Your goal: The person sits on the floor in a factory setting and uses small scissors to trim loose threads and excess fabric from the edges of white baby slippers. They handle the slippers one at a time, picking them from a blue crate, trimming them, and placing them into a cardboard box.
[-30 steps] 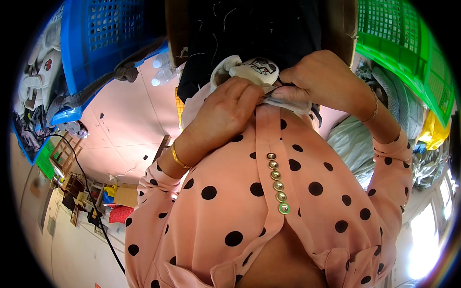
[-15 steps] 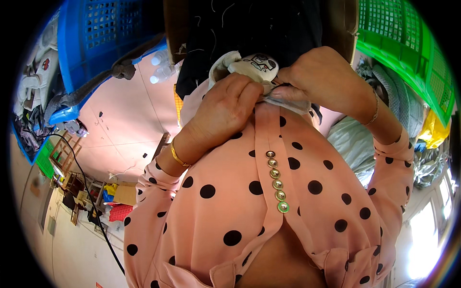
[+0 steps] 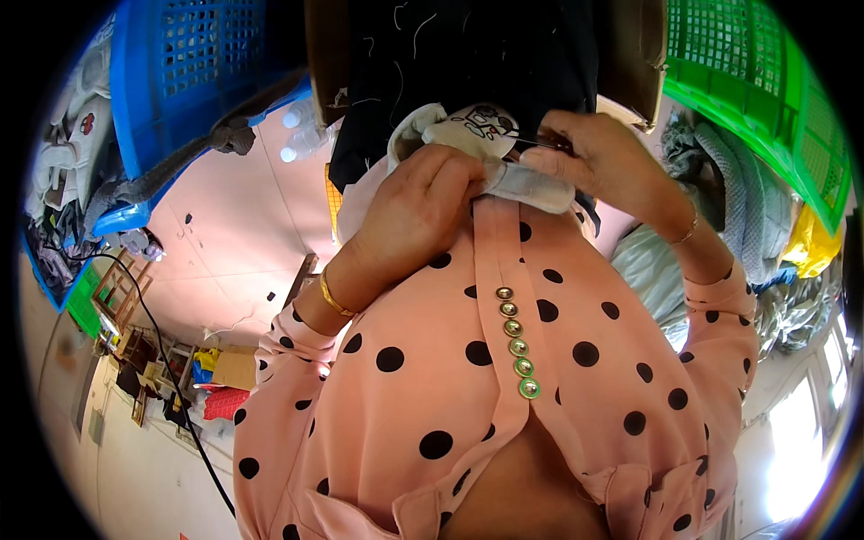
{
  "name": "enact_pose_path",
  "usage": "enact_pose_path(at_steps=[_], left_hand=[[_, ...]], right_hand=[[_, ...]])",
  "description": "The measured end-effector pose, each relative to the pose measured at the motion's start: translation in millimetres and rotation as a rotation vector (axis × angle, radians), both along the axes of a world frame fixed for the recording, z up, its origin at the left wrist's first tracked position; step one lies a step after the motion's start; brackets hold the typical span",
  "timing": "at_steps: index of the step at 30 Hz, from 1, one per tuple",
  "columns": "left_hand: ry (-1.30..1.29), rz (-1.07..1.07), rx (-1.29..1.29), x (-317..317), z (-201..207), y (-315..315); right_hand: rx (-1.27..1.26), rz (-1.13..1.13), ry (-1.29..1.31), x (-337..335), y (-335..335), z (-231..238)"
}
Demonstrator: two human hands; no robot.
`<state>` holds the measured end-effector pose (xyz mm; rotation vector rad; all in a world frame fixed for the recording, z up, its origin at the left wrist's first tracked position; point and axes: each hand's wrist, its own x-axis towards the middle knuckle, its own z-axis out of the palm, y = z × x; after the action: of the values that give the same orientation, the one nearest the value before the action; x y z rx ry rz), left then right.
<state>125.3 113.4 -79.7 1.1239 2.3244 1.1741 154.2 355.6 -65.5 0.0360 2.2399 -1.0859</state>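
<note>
My left hand (image 3: pixel 423 193) is closed on a white cloth piece (image 3: pixel 531 186), pinching it in front of my chest. A cartoon print in black with a little red (image 3: pixel 483 122) shows on the piece's rounded far part. Just right of the cloth, my right hand (image 3: pixel 594 162) has its fingers closed around a thin dark pointed tool (image 3: pixel 537 142). The tool's slim end points left toward the print. Its handle is mostly hidden in my fingers, so its exact kind is unclear.
Loose threads lie on the dark cloth (image 3: pixel 450 63) over my lap. A blue crate (image 3: pixel 144 108) stands at the far left, a green crate (image 3: pixel 747 99) at the far right. Cardboard edges (image 3: pixel 634 63) flank my lap. Clear plastic bottles (image 3: pixel 301 139) are on the pink floor (image 3: pixel 243 225).
My right hand has moved away from my left and opened its grip on the cloth, bringing the thin tool into sight. My left hand keeps its hold on the cloth.
</note>
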Motion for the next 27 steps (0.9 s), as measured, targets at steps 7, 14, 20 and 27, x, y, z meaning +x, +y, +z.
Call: enact_pose_path(at_steps=[7, 14, 20, 27], left_hand=[[-0.04, 0.067, 0.087, -1.7, 1.0, -0.8], [0.561, 0.28, -0.069, -55.5, 20.0, 11.9], [0.185, -0.007, 0.07, -85.0, 34.8, 21.1], [0.258, -0.231, -0.013, -86.9, 30.8, 53.1]], right_hand=[[-0.734, -0.392, -0.621, 18.9, -16.0, -13.7], [-0.672, -0.483, -0.49, 20.2, -16.4, 2.6], [-0.281, -0.309, -0.111, -7.9, 10.0, 24.4], [-0.312, -0.146, 0.089, -29.9, 39.0, 28.0]])
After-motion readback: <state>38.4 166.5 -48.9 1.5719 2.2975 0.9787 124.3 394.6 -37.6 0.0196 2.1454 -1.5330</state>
